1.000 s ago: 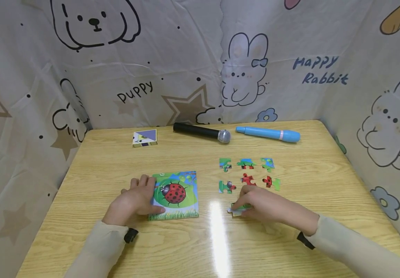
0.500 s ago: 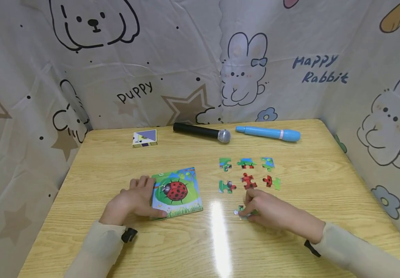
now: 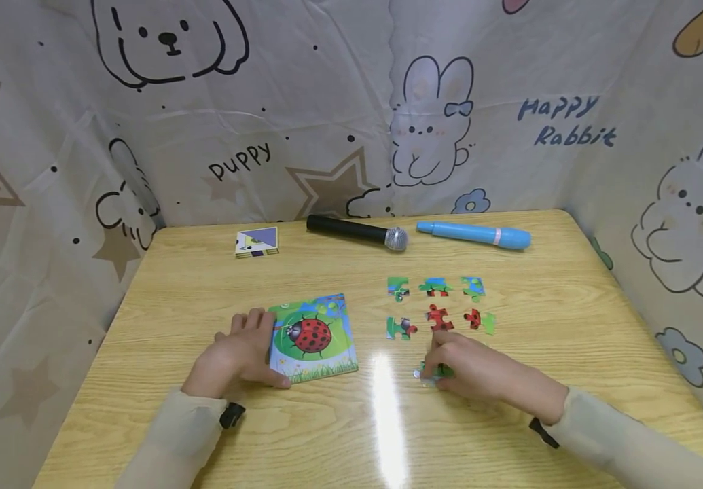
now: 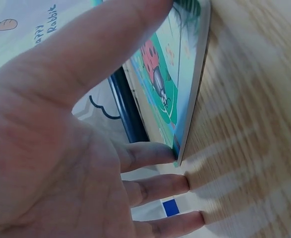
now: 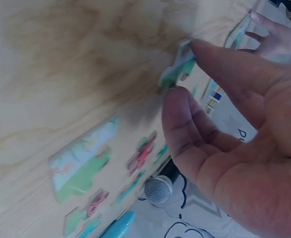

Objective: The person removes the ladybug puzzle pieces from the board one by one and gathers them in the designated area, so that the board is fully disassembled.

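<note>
A square ladybug picture board (image 3: 314, 339) lies slightly turned on the wooden table. My left hand (image 3: 238, 350) spans its left side, thumb at the near corner and index finger at the far corner; these fingers look straight in the left wrist view. My right hand (image 3: 473, 370) pinches a green and pale blue jigsaw piece (image 5: 177, 69) between thumb and fingertips, low over the table. Beyond it lie two rows of loose jigsaw pieces, among them a red one (image 3: 439, 318). A flowered corner piece (image 5: 81, 163) shows beside the right hand in the right wrist view.
Along the table's back are a black microphone (image 3: 357, 232), a blue microphone-shaped toy (image 3: 476, 233) and a small patterned box (image 3: 257, 242). A printed curtain (image 3: 339, 102) encloses the back and both sides. Glare streaks the table (image 3: 327, 435) at front centre.
The board has turned slightly anticlockwise under my left hand. My right hand has moved a little to the right and nearer with the pinched jigsaw piece. Other pieces lie as before.
</note>
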`<state>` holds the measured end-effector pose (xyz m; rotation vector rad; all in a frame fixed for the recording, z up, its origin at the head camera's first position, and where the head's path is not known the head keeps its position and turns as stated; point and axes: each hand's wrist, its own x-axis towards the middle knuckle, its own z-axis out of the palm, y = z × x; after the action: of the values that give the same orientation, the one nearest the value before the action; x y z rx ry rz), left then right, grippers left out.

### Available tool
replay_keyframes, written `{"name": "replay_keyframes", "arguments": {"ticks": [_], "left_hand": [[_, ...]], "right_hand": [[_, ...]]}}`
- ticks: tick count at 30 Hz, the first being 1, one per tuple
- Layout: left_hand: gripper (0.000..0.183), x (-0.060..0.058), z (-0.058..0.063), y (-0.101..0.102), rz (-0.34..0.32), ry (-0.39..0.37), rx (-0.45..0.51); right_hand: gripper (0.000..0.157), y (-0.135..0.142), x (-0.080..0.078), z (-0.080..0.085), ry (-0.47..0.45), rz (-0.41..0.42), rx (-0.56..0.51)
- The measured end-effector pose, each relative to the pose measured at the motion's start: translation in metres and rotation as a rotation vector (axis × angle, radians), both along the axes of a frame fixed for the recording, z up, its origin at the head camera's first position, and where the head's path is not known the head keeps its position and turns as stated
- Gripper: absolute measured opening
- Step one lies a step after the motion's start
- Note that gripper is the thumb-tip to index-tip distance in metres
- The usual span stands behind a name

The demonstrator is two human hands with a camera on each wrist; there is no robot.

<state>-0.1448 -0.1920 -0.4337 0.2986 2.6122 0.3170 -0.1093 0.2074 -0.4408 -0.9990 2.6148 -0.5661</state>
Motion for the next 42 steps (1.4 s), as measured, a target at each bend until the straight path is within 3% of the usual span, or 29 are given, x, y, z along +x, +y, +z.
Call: {"name": "replay_keyframes", "arguments": {"ticks": [5,10,13,18,23,29,34,42], "left_hand": [[0.121,-0.001,-0.001,0.002,0.007,-0.014,-0.009],[0.121,-0.002,-0.001,0.001,0.009,-0.018,-0.015],[0.121,-0.001,-0.002,0.0,0.012,-0.017,-0.013],[0.123,-0.001,-0.007,-0.003,0.011,-0.008,-0.002],[0.123,-0.002,-0.011,-0.005,0.007,-0.001,-0.003],[0.122,-0.005,-0.015,-0.007,0.004,-0.001,-0.018],[0.125,-0.006,-0.017,-0.008,-0.008,0.0,-0.02],[0.13,-0.002,0.0,-0.003,-0.022,-0.036,-0.029]], "right_hand": [[0.007,-0.015,-0.004,0.004,0.106,0.064,0.036],[0.02,-0.053,-0.017,0.007,0.183,0.101,-0.019],[0.033,-0.08,-0.028,0.009,0.151,0.124,-0.046],[0.05,-0.121,-0.046,0.01,0.012,0.155,-0.013],[0.058,-0.152,-0.058,0.004,-0.108,0.187,0.006],[0.046,-0.186,-0.059,-0.006,-0.056,0.177,0.013],[0.05,-0.21,-0.054,-0.01,-0.029,0.144,0.053],[0.035,-0.226,-0.05,-0.013,-0.044,0.114,0.045]]}}
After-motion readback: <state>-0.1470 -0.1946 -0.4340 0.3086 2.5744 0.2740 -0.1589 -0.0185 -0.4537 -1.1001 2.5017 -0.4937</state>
